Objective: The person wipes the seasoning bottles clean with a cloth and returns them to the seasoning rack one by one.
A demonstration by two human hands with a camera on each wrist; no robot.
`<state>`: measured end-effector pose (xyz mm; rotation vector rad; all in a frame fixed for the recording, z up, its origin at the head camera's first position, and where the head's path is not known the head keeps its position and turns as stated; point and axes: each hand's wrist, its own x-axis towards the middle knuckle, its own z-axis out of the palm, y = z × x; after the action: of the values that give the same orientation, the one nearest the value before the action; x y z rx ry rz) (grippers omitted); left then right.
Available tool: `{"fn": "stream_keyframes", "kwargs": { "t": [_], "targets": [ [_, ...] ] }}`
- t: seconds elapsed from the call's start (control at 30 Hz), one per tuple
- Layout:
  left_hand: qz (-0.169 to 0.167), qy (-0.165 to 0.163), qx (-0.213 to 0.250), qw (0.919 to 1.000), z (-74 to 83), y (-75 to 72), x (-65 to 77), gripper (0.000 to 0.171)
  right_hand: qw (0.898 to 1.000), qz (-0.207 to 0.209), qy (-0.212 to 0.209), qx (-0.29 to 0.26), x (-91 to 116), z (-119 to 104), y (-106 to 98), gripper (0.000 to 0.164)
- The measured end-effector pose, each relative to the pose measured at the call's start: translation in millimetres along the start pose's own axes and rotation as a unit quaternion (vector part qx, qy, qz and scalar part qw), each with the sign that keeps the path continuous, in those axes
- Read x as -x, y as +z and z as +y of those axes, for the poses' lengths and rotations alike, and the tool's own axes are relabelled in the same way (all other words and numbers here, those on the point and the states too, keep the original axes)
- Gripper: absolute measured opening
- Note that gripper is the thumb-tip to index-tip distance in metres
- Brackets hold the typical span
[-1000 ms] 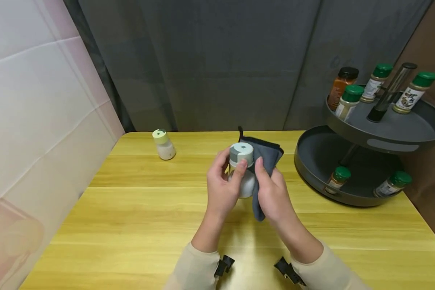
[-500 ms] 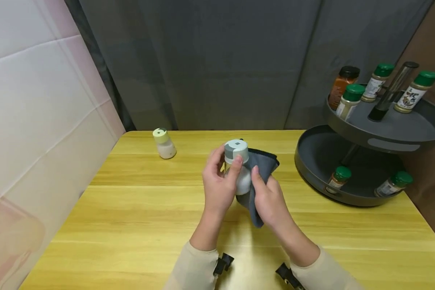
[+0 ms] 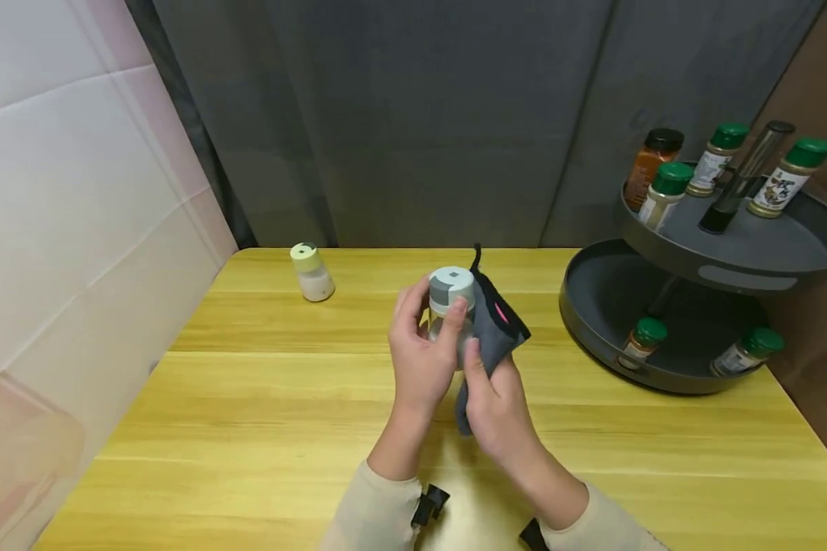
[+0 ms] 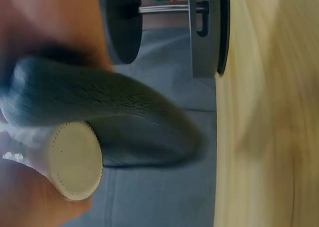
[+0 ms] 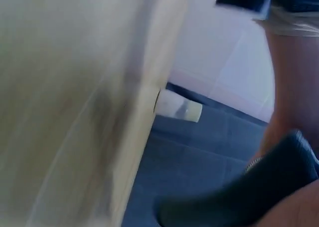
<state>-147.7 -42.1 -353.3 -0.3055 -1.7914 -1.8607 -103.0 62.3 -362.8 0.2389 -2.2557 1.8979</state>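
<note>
My left hand grips a clear shaker jar with a pale grey-green cap, its thumb against the cap's near side. In the left wrist view the jar's round base shows its white contents. My right hand holds a folded dark grey cloth against the jar's right side, thumb on top. The cloth has black edging, a loop and a pink mark. Part of the jar is hidden behind the fingers and cloth. Both hands are raised over the wooden table.
A second shaker jar with a pale yellow cap stands at the table's back left. On the right is a two-tier dark grey turntable rack carrying several spice bottles. A grey curtain hangs behind the table.
My right hand has moved left and toward me along the jar. The cloth has turned, so its loop and pink mark now show. The jar has shifted only slightly.
</note>
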Motion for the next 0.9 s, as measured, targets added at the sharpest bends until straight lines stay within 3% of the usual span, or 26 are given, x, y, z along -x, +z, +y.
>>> {"fn": "stream_keyframes", "kwargs": {
  "t": [0.07,0.13,0.3,0.4,0.5,0.63,0.73,0.8,0.9],
  "targets": [
    [0.001,-0.005,-0.001,1.0000,-0.2,-0.3,-0.7,0.041,0.999,-0.007,0.040,-0.007,-4,-5,-4,0.052],
    [-0.004,-0.015,0.003,0.9999,-1.0,1.1,1.1,0.041,0.999,-0.006,0.038,-0.011,-10,-14,-8,0.052],
    [-0.020,-0.026,0.017,0.9993,-2.9,6.2,6.9,0.040,0.995,0.024,-0.096,-0.005,-16,-33,-8,0.048],
    [-0.014,-0.018,0.030,0.9993,-1.8,5.9,6.0,0.039,0.990,0.027,-0.137,-0.004,-13,-28,-2,0.050],
    [0.002,-0.003,0.035,0.9994,0.3,2.6,2.8,0.040,0.993,0.017,-0.119,0.004,-5,-14,3,0.053],
    [0.020,0.007,0.023,0.9995,2.3,-1.7,-1.2,0.041,1.000,0.000,-0.025,0.010,-2,-3,2,0.049],
    [0.017,-0.005,0.007,0.9998,1.8,-1.7,-0.8,0.041,0.999,0.003,0.028,-0.020,-10,-10,-4,0.051],
    [0.006,-0.014,0.002,0.9999,1.0,-0.4,0.8,0.041,0.998,0.014,0.018,-0.053,-14,-17,-8,0.052],
    [-0.007,-0.021,0.004,0.9997,1.4,2.0,3.7,0.040,0.995,0.032,-0.038,-0.088,-14,-25,-7,0.050]
  ]
}}
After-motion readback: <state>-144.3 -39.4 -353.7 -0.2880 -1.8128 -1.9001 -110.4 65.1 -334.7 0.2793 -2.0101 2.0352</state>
